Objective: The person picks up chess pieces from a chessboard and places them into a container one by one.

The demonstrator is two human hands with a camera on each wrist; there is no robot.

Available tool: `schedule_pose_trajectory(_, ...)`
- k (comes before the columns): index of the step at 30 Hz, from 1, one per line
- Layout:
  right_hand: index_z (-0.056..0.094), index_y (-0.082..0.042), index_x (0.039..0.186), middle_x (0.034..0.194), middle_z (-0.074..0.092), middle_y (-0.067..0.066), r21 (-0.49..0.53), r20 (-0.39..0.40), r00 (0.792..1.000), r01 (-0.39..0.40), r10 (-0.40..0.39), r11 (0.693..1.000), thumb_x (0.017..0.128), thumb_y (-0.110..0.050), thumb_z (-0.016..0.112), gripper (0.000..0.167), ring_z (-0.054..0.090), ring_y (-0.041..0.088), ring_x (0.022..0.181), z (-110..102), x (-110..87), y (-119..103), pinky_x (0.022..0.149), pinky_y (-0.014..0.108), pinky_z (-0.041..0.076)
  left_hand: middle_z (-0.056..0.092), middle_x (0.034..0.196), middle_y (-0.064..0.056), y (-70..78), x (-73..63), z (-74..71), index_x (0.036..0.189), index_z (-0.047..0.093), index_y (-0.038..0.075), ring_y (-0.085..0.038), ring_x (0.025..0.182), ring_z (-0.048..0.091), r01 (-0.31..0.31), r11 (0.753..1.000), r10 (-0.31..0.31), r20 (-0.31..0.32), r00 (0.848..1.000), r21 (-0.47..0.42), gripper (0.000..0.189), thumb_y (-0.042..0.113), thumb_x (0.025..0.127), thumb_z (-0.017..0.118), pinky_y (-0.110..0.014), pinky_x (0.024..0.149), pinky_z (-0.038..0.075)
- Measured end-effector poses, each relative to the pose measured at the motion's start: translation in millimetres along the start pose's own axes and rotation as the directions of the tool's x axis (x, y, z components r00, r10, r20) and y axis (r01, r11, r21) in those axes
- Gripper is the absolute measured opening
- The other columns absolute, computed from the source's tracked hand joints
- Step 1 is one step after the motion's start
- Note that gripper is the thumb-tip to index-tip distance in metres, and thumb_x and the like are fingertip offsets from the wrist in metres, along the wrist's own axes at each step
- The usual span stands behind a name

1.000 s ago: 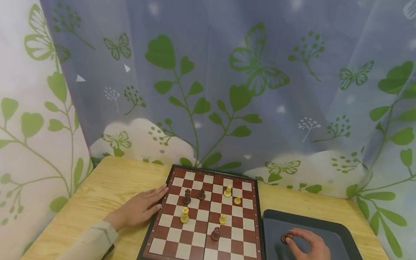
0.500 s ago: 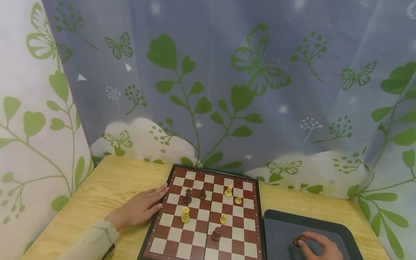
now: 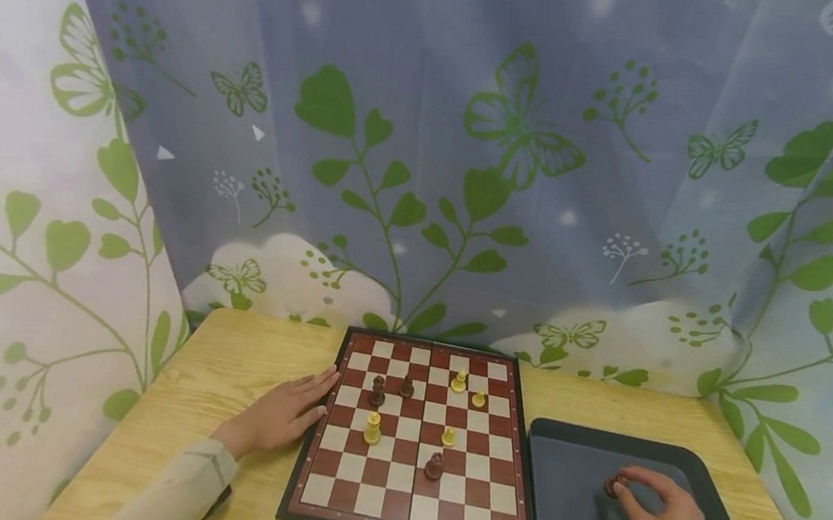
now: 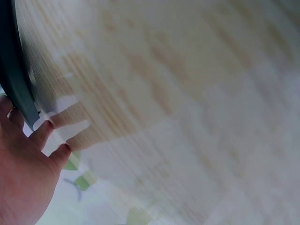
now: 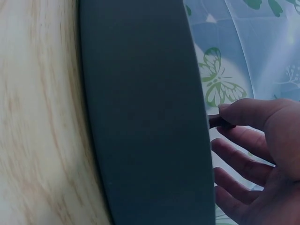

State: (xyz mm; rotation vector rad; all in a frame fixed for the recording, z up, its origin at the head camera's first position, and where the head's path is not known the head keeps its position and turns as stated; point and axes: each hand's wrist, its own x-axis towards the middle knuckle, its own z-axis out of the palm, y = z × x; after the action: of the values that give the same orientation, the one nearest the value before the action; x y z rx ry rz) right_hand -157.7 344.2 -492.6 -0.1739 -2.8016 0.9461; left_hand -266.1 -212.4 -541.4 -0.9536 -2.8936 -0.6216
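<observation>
1. Backdrop: floral and butterfly curtain [image 3: 429,127] behind a wood-grain table [image 3: 258,345].
2. Change over the last second: right hand [image 3: 670,519] moved rightward across the tray [image 3: 570,459], from its left part to nearer the middle, carrying a dark chess piece [image 3: 611,486].
3. Meaning: piece is over the tray, well apart from the chessboard [image 3: 356,497], and not released. Can't tell if it touches the tray floor.
4. Right fingers: thumb and index pinch the piece; the other three sit apart, slightly bent.
5. Left hand [image 3: 276,418]: no real change. Fingers extended with gaps, resting against the board's left edge.
6. Board unchanged: three dark pieces [image 3: 377,392] and four yellow pieces [image 3: 372,430] standing, no shift seen.
7. Writing: tiny marks along the board's border, too small to read. No brand or label legible on tray, board or sleeve [image 3: 176,484].
</observation>
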Motion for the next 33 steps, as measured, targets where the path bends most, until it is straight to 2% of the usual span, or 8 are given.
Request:
schedule_pose_trajectory(7,0.07,0.001,0.124,0.123,0.067,0.028,-0.008,0.029,0.999,-0.033,0.033,0.999,0.095,-0.019,0.074,0.036,0.059,0.05,0.117,-3,1.8,5,0.088,0.063,0.052,0.027,0.166,-0.015,0.0,-0.3,-0.1,0.16,0.03,0.004,-0.051,0.143,0.038,0.001,1.0,-0.001,0.003,1.0,0.0,0.057,0.028,0.11,0.042,-0.067,0.114,0.031)
schedule_pose_trajectory(13,0.071,0.002,0.122,0.121,0.068,0.028,-0.025,0.015,0.999,-0.035,0.036,0.999,0.094,-0.017,0.074,0.034,0.06,0.05,0.114,-4,2.3,9,0.086,0.062,0.052,0.03,0.165,-0.017,-1.8,-0.1,1.8,0.159,0.032,0.003,-0.05,0.142,0.04,-0.012,1.0,0.012,-0.019,1.0,-0.001,0.057,0.029,0.11,0.042,-0.067,0.112,0.033)
schedule_pose_trajectory(20,0.071,0.002,0.121,0.119,0.069,0.028,-0.042,-0.008,0.999,-0.046,0.046,0.998,0.092,-0.016,0.075,0.034,0.061,0.051,0.113,-4,2.3,10,0.085,0.063,0.052,0.027,0.166,-0.014,-2.0,0.4,1.9,0.16,0.029,0.005,-0.049,0.144,0.038,0.009,1.0,-0.009,0.009,1.0,0.006,0.057,0.03,0.11,0.041,-0.067,0.114,0.031)
schedule_pose_trajectory(25,0.069,0.002,0.124,0.126,0.065,0.031,-0.035,0.025,0.995,-0.094,0.095,0.995,0.094,-0.02,0.073,0.038,0.059,0.052,0.115,-6,3.8,10,0.086,0.062,0.052,0.028,0.166,-0.014,-2.4,0.5,1.7,0.16,0.029,0.005,-0.049,0.143,0.038,0.008,1.0,-0.008,0.009,1.0,0.008,0.057,0.03,0.11,0.041,-0.067,0.114,0.032)
schedule_pose_trajectory(33,0.069,0.003,0.125,0.127,0.065,0.031,-0.046,0.044,0.993,-0.108,0.11,0.993,0.095,-0.024,0.073,0.04,0.058,0.052,0.118,-8,4.5,11,0.089,0.064,0.05,0.028,0.166,-0.014,-2.1,0.9,1.0,0.16,0.03,0.005,-0.049,0.143,0.038,0.004,1.0,-0.004,0.006,1.0,0.004,0.057,0.03,0.11,0.042,-0.067,0.113,0.032)
